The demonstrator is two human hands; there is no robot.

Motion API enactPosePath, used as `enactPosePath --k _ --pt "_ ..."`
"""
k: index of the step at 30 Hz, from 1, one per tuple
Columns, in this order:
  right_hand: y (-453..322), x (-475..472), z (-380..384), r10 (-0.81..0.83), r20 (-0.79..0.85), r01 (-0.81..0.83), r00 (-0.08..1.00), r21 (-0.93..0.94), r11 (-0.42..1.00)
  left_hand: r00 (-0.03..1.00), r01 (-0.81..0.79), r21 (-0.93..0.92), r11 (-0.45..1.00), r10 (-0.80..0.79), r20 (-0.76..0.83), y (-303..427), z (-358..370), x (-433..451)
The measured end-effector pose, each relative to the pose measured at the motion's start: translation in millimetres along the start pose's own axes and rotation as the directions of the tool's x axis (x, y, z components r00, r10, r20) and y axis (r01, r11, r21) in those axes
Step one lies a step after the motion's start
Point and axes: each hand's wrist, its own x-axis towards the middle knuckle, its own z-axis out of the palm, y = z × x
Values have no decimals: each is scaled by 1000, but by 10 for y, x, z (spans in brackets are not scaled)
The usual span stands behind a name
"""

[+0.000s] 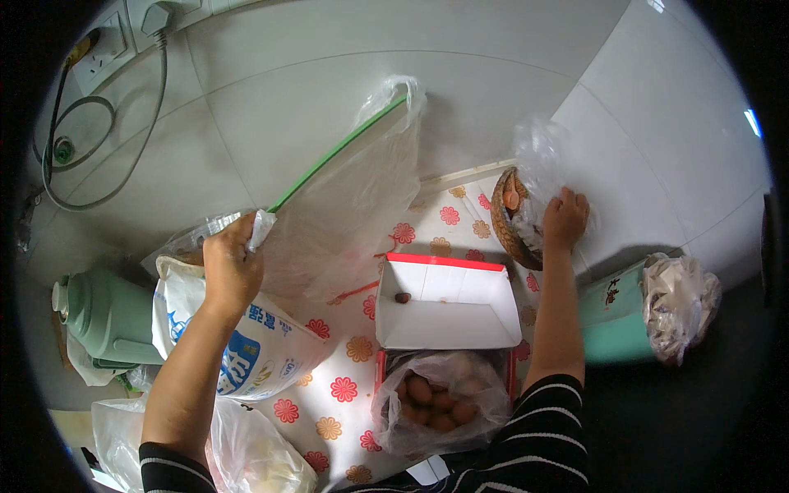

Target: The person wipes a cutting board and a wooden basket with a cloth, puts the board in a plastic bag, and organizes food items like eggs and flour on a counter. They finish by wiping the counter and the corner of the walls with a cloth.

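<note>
My left hand [233,262] grips one end of a long green strip [339,148] together with bunched clear plastic. A large clear plastic bag [351,209] hangs below the strip, and its film is bunched over the strip's far end. Beside and under my left forearm stands a white printed sack [271,351]. My right hand [566,219] is at a crumpled clear plastic bag [542,154] that lies partly in a woven basket [516,237]; its fingers are curled against the film. An orange-brown object [511,198] lies inside the basket.
An open white box [453,326] with a red edge adjoins a plastic bag of brown eggs [441,400]. A green thermos jug [111,317] and another plastic bag [259,450] are at left. A teal container [616,314] stands at right. Cables [161,92] hang from wall sockets [105,52].
</note>
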Motion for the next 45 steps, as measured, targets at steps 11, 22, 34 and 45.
enactPosePath --k 11,22,34,45 --pt "125 -999 450 93 836 54 540 -145 988 991 -74 178 981 52 125 -173 508 112" --pt "-635 -366 -572 -199 461 211 865 28 977 938 43 360 932 -162 307 -229 505 265" --pt "-2197 -1384 -3393 -437 264 333 860 359 872 778 626 -620 473 -327 536 436 -1125 -1195" --pt "-2631 -2714 -5639 -746 354 -8 565 906 424 573 712 -701 -43 -543 615 164 -2689 -3609"
